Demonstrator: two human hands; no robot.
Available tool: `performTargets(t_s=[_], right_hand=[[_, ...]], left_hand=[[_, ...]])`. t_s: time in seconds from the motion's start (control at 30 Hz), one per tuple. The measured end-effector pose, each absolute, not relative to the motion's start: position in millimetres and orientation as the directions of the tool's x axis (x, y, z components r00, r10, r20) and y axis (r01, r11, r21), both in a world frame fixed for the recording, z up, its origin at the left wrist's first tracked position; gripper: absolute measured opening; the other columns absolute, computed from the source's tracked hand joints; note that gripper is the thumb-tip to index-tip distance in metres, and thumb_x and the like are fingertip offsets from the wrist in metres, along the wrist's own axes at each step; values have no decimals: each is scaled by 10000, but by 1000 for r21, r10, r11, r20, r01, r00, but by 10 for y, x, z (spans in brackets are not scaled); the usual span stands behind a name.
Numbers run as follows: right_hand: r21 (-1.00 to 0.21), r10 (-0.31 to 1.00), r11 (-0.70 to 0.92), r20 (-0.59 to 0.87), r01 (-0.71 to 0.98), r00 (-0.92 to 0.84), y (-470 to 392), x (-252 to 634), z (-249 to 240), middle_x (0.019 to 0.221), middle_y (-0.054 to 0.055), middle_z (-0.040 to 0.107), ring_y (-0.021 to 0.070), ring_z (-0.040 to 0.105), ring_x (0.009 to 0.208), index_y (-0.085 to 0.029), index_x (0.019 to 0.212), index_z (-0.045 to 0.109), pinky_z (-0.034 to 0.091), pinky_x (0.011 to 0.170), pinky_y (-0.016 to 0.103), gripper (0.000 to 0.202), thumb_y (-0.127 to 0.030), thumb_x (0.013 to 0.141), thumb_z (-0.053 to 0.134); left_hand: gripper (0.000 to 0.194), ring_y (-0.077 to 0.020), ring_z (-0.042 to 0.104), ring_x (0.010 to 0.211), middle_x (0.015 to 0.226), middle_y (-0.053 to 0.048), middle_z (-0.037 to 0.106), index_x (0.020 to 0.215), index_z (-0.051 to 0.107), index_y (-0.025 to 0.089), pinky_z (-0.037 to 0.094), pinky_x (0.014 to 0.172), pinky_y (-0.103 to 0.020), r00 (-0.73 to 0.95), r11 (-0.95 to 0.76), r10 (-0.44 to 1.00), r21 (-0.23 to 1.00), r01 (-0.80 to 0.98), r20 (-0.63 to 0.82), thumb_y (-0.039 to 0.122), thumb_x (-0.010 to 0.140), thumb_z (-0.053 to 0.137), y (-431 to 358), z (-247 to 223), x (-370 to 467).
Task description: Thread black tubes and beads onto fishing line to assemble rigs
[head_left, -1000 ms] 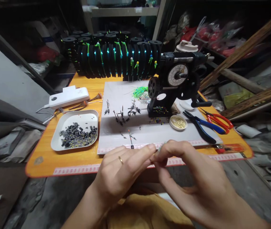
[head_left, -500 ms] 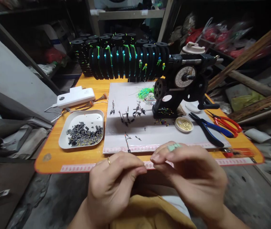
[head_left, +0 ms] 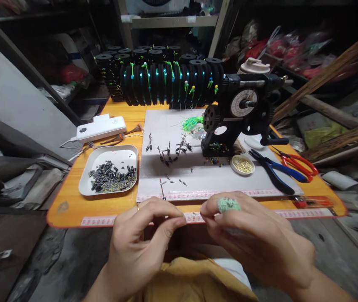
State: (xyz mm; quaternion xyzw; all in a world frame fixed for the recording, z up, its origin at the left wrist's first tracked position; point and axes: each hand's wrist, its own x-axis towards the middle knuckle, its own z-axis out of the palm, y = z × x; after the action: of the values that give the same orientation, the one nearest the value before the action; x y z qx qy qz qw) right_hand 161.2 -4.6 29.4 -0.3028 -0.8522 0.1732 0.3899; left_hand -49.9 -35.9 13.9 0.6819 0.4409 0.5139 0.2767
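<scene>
My left hand (head_left: 145, 235), with a ring on one finger, is closed in a pinch at the table's front edge. Just above its knuckles shows a thin dark stalk (head_left: 162, 188) with an orange tip; whether the hand holds it is unclear. My right hand (head_left: 257, 239) faces it across a small gap, thumb and finger pressed together, with green tape (head_left: 228, 204) around one finger. Whatever either pinch holds is too small to make out. Beyond the hands, several small dark cylinders with thin stems (head_left: 169, 157) and small metal pieces (head_left: 182, 182) lie on the pale board (head_left: 153, 126).
A white tray (head_left: 86, 167) of small dark parts stands left, near a white power strip (head_left: 100, 128). Behind is a black cranked machine (head_left: 229, 117) with a row of black spools (head_left: 169, 84). Right are a dish of gold bits (head_left: 242, 165), blue-handled pliers (head_left: 273, 170) and red-handled pliers (head_left: 301, 165).
My left hand has shifted slightly left, and the stalk above it shows farther left too. My right hand has turned, bringing more of the green tape into view. The gap between the fingertips has widened.
</scene>
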Motion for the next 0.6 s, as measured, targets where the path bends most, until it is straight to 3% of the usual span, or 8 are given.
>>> performTargets(t_s=[0.2, 0.43, 0.6], right_hand=[[-586, 697, 716, 570, 378, -436, -56, 1617, 278, 818, 2, 701, 134, 667, 678, -258, 844, 518, 555, 605, 245, 259, -21, 855, 619], [-377, 631, 774, 539, 509, -558, -35, 1663, 27, 971, 65, 729, 238, 695, 901, -264, 1076, 544, 585, 820, 383, 339, -5, 865, 600], [-400, 606, 795, 537, 456, -587, -9, 1647, 7, 1009, 53, 751, 234, 722, 983, -262, 1085, 589, 594, 913, 370, 327, -9, 880, 619]], left_hand=[[157, -126, 677, 621, 755, -25, 742, 868, 705, 188, 524, 525, -202, 87, -496, 862, 794, 352, 500, 37, 872, 660, -267, 99, -503], [178, -128, 717, 697, 778, -25, 751, 916, 691, 168, 578, 675, -205, 133, -602, 763, 620, 504, 633, 1, 859, 672, -194, 65, -431], [188, -135, 738, 719, 797, -33, 772, 921, 727, 164, 599, 699, -197, 126, -629, 751, 645, 434, 648, -4, 841, 704, -167, 99, -381]])
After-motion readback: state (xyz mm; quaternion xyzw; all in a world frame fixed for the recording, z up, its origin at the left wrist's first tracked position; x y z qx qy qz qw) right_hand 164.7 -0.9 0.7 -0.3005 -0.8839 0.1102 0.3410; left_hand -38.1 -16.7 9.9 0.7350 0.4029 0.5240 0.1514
